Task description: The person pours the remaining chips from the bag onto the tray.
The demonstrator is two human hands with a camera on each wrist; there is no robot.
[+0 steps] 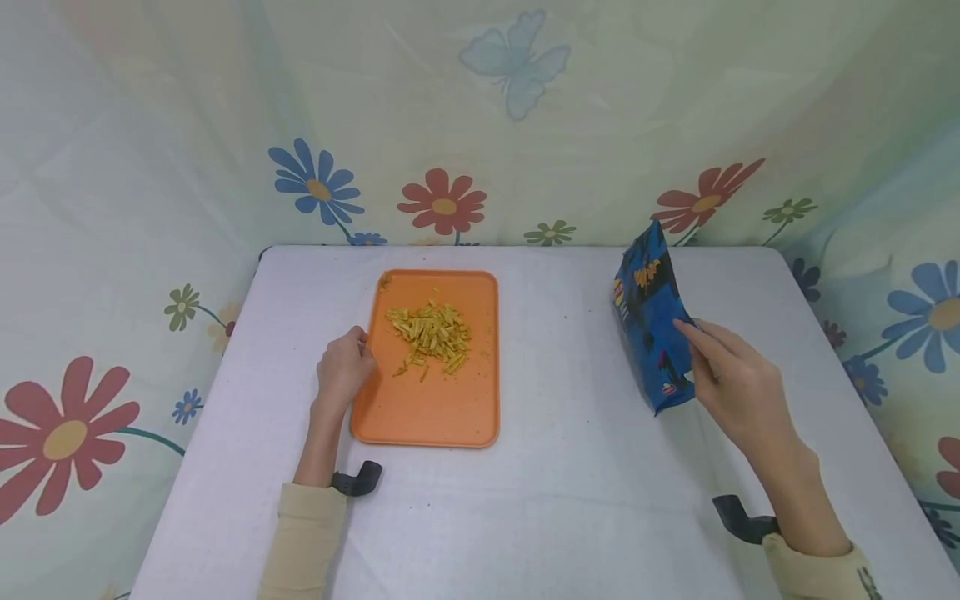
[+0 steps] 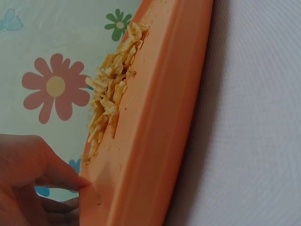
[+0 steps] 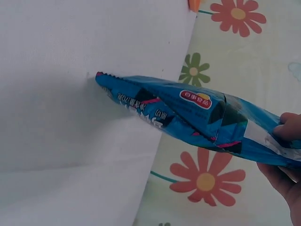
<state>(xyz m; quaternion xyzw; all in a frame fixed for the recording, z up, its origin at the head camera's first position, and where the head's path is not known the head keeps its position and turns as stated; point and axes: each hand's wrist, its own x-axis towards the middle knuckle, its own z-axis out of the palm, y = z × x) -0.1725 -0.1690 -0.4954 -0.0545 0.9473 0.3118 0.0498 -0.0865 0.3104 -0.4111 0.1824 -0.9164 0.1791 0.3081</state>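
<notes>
An orange tray (image 1: 427, 417) lies on the white-covered table, left of the middle. On it is a loose pile of yellow, stick-like snack pieces (image 1: 433, 333). My left hand (image 1: 345, 367) grips the tray's left rim; in the left wrist view, the tray (image 2: 160, 127) looks tilted and the left hand (image 2: 33, 179) pinches its edge. Toward the right side, my right hand (image 1: 738, 387) holds a blue snack bag (image 1: 652, 317) by its near right edge, thumb and fingers on either side. In the right wrist view the printed bag (image 3: 188, 113) points away from the right hand (image 3: 287, 155).
The table (image 1: 555, 500) has a white cloth with a few small dark specks. Behind it and at both sides hangs a pale curtain (image 1: 375, 83) with printed flowers and a butterfly. A dark wrist mount (image 1: 360, 479) sits on each wrist.
</notes>
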